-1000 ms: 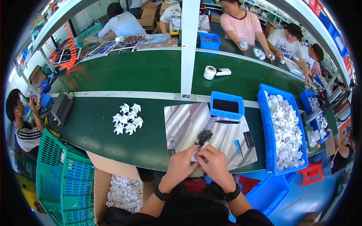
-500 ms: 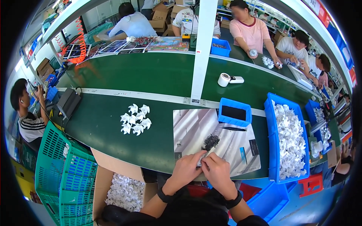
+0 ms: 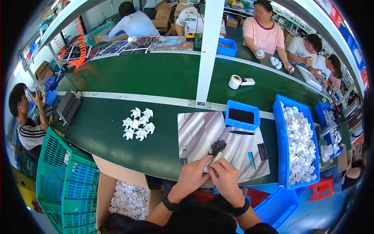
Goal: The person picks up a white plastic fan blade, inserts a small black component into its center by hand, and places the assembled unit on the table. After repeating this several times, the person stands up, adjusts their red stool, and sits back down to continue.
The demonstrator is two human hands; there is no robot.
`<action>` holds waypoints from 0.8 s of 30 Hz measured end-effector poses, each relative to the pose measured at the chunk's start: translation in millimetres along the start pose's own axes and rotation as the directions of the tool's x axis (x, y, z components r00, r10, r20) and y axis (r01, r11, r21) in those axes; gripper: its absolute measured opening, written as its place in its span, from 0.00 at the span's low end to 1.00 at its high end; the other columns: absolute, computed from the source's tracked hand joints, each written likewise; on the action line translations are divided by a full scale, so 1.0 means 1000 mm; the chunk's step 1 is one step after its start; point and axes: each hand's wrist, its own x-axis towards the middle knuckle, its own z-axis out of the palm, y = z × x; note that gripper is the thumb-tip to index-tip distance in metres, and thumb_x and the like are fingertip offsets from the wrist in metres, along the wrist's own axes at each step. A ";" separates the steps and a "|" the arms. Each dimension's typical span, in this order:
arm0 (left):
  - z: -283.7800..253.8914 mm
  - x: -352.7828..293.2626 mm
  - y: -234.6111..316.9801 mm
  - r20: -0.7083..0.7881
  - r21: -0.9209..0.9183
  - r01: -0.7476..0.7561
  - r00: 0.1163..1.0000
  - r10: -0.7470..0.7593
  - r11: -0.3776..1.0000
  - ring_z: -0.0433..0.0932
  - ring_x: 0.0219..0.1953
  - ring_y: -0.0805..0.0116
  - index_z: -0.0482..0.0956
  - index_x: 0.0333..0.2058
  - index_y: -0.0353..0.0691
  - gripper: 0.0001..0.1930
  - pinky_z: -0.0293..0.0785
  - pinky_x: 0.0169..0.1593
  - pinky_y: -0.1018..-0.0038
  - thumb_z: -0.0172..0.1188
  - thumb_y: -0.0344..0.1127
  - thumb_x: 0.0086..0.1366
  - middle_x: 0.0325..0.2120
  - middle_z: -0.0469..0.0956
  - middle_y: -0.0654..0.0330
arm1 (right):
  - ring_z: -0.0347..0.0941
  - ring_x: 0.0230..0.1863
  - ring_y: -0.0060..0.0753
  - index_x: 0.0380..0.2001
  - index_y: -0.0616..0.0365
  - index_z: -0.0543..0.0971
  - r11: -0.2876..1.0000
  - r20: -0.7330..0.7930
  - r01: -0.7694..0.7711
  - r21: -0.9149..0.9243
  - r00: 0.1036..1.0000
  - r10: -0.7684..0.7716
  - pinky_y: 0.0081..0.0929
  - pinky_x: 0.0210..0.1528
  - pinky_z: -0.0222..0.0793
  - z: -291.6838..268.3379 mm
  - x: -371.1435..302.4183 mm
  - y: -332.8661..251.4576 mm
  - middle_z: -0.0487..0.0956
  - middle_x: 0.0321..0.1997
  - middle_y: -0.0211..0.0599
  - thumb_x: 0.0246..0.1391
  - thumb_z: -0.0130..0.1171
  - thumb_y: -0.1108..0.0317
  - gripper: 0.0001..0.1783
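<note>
My left hand and my right hand meet at the near edge of a printed sheet. Both are closed, fingertips together, on a small white plastic part mostly hidden by the fingers. Just beyond the fingertips lies a loose pile of tiny black pieces. Farther back on the sheet, a blue tray holds a mass of black bits. Right in front of that tray rests a slim dark tool, perhaps tweezers.
Several white pinwheel-shaped parts lie on the green bench to the left. A long blue bin full of white parts stands right. Below left are a carton and green crates. A white post rises behind; co-workers sit beyond.
My hands keep almost the same place and grip, with slight finger movement. The white device on the far belt sits slightly farther right. The co-worker in pink has straightened up.
</note>
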 end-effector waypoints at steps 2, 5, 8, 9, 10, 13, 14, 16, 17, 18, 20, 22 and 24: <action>-0.001 -0.001 0.001 0.009 -0.002 0.007 1.000 -0.007 1.000 0.80 0.32 0.52 0.73 0.55 0.44 0.29 0.75 0.38 0.62 0.68 0.35 0.52 0.31 0.80 0.52 | 0.75 0.23 0.38 0.28 0.58 0.81 1.000 0.004 0.005 -0.015 1.000 -0.005 0.30 0.25 0.71 0.000 -0.002 -0.001 0.75 0.27 0.33 0.44 0.68 0.76 0.06; -0.002 0.001 0.003 0.010 -0.014 0.013 1.000 -0.013 1.000 0.80 0.32 0.51 0.73 0.55 0.44 0.29 0.75 0.38 0.62 0.68 0.34 0.51 0.31 0.80 0.51 | 0.76 0.23 0.38 0.28 0.58 0.81 1.000 0.001 0.009 -0.025 1.000 -0.009 0.31 0.25 0.71 0.000 -0.002 0.000 0.75 0.27 0.33 0.44 0.68 0.76 0.06; -0.001 0.002 0.004 0.007 -0.035 0.018 1.000 -0.018 0.999 0.79 0.32 0.50 0.74 0.54 0.44 0.29 0.75 0.37 0.61 0.69 0.31 0.50 0.31 0.81 0.50 | 0.76 0.23 0.39 0.29 0.58 0.81 1.000 -0.007 0.007 -0.029 1.000 -0.008 0.31 0.25 0.71 0.000 -0.002 -0.001 0.75 0.28 0.33 0.44 0.67 0.76 0.07; -0.001 0.002 0.002 0.011 -0.035 0.023 1.000 -0.023 0.999 0.79 0.33 0.50 0.74 0.53 0.44 0.29 0.75 0.37 0.61 0.69 0.31 0.50 0.32 0.81 0.50 | 0.76 0.24 0.39 0.29 0.58 0.81 0.999 0.003 0.017 -0.029 1.000 -0.017 0.31 0.26 0.72 0.000 -0.001 -0.001 0.75 0.28 0.33 0.43 0.67 0.76 0.07; 0.000 0.001 0.001 0.014 -0.034 0.027 1.000 -0.027 0.999 0.80 0.33 0.50 0.74 0.53 0.44 0.29 0.75 0.37 0.61 0.69 0.30 0.50 0.32 0.81 0.50 | 0.76 0.24 0.39 0.29 0.58 0.81 0.999 0.012 0.026 -0.028 1.000 -0.026 0.32 0.26 0.72 0.000 0.000 -0.001 0.76 0.28 0.33 0.43 0.67 0.76 0.07; 0.000 0.002 0.000 0.020 -0.026 0.018 1.000 -0.018 0.999 0.80 0.33 0.50 0.74 0.53 0.44 0.29 0.75 0.37 0.61 0.69 0.30 0.49 0.32 0.81 0.50 | 0.76 0.25 0.40 0.29 0.58 0.81 0.999 0.034 0.036 -0.020 0.999 -0.035 0.32 0.26 0.72 -0.001 0.000 0.002 0.76 0.28 0.33 0.43 0.66 0.76 0.07; 0.000 0.002 0.001 0.012 -0.020 0.008 1.000 -0.008 1.000 0.79 0.33 0.50 0.74 0.53 0.43 0.30 0.75 0.37 0.61 0.69 0.30 0.49 0.32 0.81 0.50 | 0.76 0.26 0.40 0.29 0.58 0.81 0.999 0.051 0.045 -0.014 0.998 -0.044 0.32 0.26 0.72 -0.002 0.001 0.004 0.76 0.28 0.33 0.43 0.66 0.76 0.06; 0.000 0.004 0.002 0.007 -0.009 -0.006 1.000 0.006 1.000 0.79 0.33 0.50 0.74 0.53 0.43 0.30 0.75 0.37 0.61 0.69 0.30 0.48 0.32 0.81 0.51 | 0.76 0.26 0.40 0.29 0.57 0.81 0.999 0.063 0.054 -0.005 0.997 -0.053 0.32 0.26 0.72 -0.003 0.002 0.006 0.76 0.28 0.33 0.43 0.65 0.76 0.06; -0.001 0.005 0.002 0.015 -0.003 -0.009 1.000 0.010 1.000 0.79 0.33 0.51 0.74 0.53 0.43 0.30 0.75 0.37 0.62 0.69 0.30 0.48 0.32 0.81 0.51 | 0.76 0.27 0.40 0.28 0.57 0.80 0.999 0.071 0.050 -0.001 0.996 -0.050 0.32 0.27 0.72 -0.004 0.002 0.007 0.76 0.28 0.33 0.43 0.65 0.77 0.06; 0.000 0.003 0.002 0.023 0.002 -0.007 1.000 0.007 1.000 0.79 0.33 0.51 0.74 0.53 0.43 0.30 0.75 0.37 0.62 0.69 0.30 0.48 0.32 0.80 0.51 | 0.76 0.27 0.40 0.28 0.57 0.80 0.999 0.085 0.047 0.004 0.995 -0.047 0.33 0.27 0.72 -0.003 0.000 0.007 0.76 0.28 0.33 0.44 0.65 0.77 0.06; 0.000 0.002 0.002 0.028 0.012 -0.001 1.000 0.001 1.000 0.79 0.33 0.51 0.74 0.53 0.43 0.30 0.75 0.37 0.62 0.69 0.30 0.48 0.31 0.80 0.51 | 0.76 0.27 0.40 0.28 0.57 0.80 0.999 0.101 0.046 0.014 0.994 -0.047 0.33 0.27 0.72 -0.003 0.000 0.009 0.76 0.28 0.33 0.44 0.64 0.77 0.06; 0.001 0.003 0.000 0.030 0.016 -0.012 0.999 0.012 1.000 0.79 0.32 0.51 0.74 0.54 0.43 0.30 0.75 0.37 0.62 0.69 0.30 0.49 0.31 0.80 0.52 | 0.76 0.27 0.40 0.28 0.57 0.80 0.999 0.146 0.050 -0.011 0.988 -0.048 0.33 0.27 0.72 -0.005 0.003 0.010 0.76 0.28 0.33 0.44 0.64 0.76 0.06; 0.000 0.004 0.001 0.020 0.024 -0.014 1.000 0.014 1.000 0.79 0.32 0.52 0.74 0.54 0.43 0.30 0.74 0.36 0.62 0.69 0.31 0.49 0.31 0.80 0.52 | 0.76 0.28 0.40 0.28 0.57 0.80 0.998 0.171 0.066 -0.020 0.983 -0.061 0.33 0.27 0.72 -0.005 0.005 0.012 0.76 0.28 0.33 0.44 0.64 0.76 0.06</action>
